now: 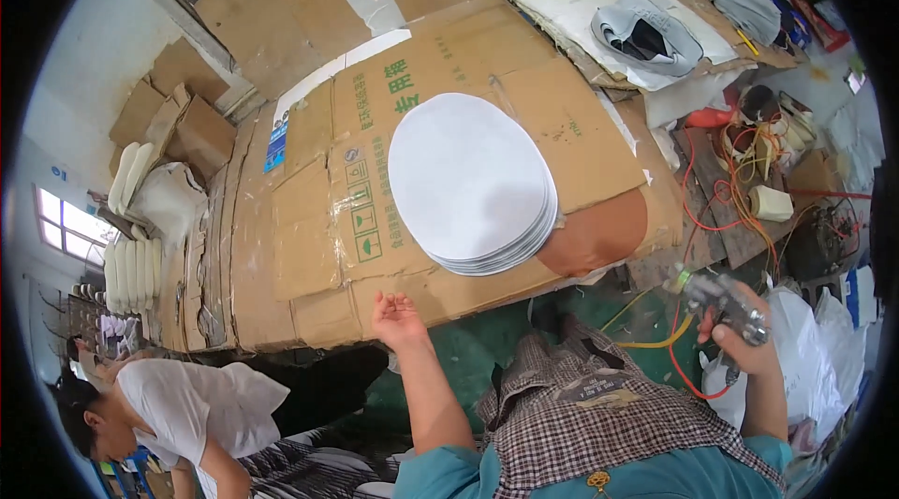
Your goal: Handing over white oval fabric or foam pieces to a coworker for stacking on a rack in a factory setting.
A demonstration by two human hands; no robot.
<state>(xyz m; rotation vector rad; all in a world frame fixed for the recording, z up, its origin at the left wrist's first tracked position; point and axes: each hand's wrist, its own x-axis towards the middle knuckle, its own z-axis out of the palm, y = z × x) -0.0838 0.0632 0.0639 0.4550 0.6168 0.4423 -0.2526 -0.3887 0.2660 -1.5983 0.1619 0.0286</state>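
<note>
A stack of white oval sheets (pixel 468 176) lies on the cardboard-covered table (pixel 309 256) in front of me, its layers fanned a little at the near edge. Off the table's right side, my right hand (pixel 740 326) is wrapped round a metal spray gun (pixel 716 298) with a yellow hose and a red hose near it. My left hand (pixel 398 316) hovers by the table's near edge, palm up with fingers loosely curled and apart, and nothing shows in it. A brown oval patch (pixel 599 232) lies on the cardboard just right of the stack.
A co-worker in a white shirt (pixel 201 396) bends down at lower left. At upper right a side table (pixel 562 12) bears a grey fabric bundle (pixel 646 36). Tangled hoses (pixel 749 148) lie at right, above white plastic bags (pixel 805 349). Cream padded pieces (pixel 131 274) stand at far left.
</note>
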